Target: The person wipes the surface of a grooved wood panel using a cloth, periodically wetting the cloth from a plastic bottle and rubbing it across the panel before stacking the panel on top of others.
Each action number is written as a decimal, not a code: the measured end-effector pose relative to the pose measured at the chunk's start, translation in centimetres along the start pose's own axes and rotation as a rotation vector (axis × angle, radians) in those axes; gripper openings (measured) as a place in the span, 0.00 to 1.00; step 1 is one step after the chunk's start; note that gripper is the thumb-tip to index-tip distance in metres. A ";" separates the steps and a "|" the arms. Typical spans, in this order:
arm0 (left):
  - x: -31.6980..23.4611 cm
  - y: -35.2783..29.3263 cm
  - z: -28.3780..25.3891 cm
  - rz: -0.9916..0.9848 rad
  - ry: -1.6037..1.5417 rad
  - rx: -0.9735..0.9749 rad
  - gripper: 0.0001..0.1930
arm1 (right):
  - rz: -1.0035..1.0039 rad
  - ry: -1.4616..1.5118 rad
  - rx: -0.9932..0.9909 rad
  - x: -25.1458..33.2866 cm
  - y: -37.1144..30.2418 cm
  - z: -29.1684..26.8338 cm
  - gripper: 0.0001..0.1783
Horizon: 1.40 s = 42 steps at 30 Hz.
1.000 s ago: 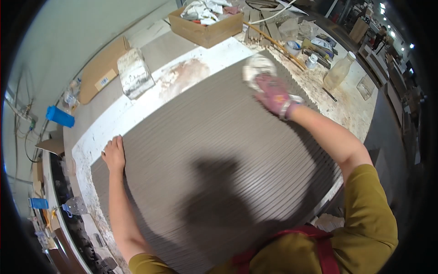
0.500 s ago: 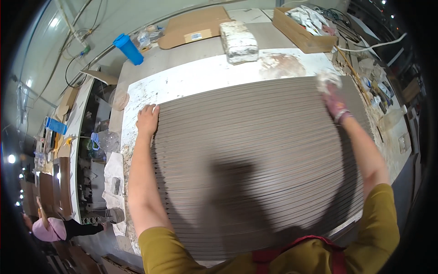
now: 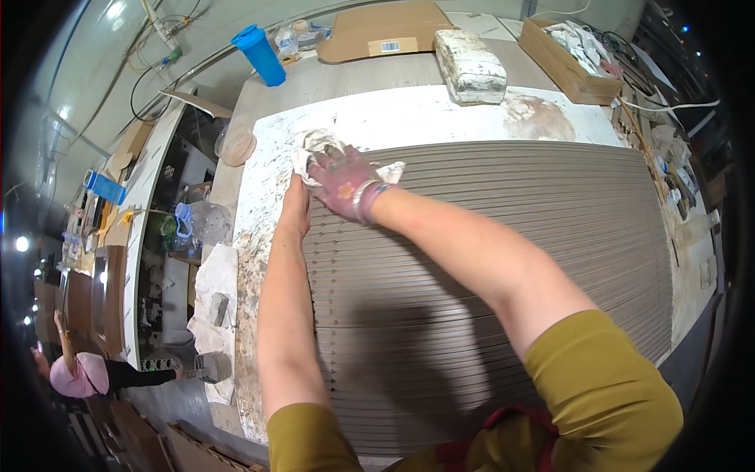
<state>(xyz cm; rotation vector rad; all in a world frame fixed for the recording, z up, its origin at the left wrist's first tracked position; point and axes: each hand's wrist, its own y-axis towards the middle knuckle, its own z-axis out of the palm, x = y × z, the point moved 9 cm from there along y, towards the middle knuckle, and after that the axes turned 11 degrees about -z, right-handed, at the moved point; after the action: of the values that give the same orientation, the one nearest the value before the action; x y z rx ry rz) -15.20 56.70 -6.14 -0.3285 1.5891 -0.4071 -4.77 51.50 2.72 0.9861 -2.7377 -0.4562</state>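
A wide grey-brown panel (image 3: 503,236) with parallel grooves lies flat in front of me. My right hand (image 3: 344,182), in a pink-purple glove, reaches across to the panel's far left corner. Bunched under its fingers is a white rag (image 3: 318,141), with a loose end sticking out to the right. My bare left hand (image 3: 296,206) is at the panel's left edge, right beside the gloved hand. The rag and the glove cover most of its fingers.
White stained board (image 3: 267,145) lies under the panel. Beyond it stand a blue bottle (image 3: 259,57), a cardboard piece (image 3: 385,27), a whitish block (image 3: 470,67) and a wooden box (image 3: 568,67) of rags. A person (image 3: 79,374) is at the far left.
My right hand has swept the rag from the panel's far right to its far left corner, meeting my left hand. The left hand stays at the left edge; the view has shifted somewhat.
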 end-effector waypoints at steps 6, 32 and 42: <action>-0.5 -2.6 3.7 -0.095 0.006 0.394 0.41 | 0.123 -0.012 0.083 -9.1 -13.7 -8.3 0.20; 4.0 -38.8 28.4 0.897 1.170 0.347 0.32 | 0.768 -0.147 0.340 -20.4 -54.3 -20.8 0.23; 7.0 -49.1 31.4 0.677 1.006 0.201 0.21 | 0.737 -0.403 -0.008 -26.7 -80.2 -27.7 0.20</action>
<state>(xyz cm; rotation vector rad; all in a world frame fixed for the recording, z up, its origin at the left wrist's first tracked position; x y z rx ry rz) 13.92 7.88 8.54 0.6774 2.4632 -0.1871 70.36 4.12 -1.62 -0.1841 -3.1569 -0.5614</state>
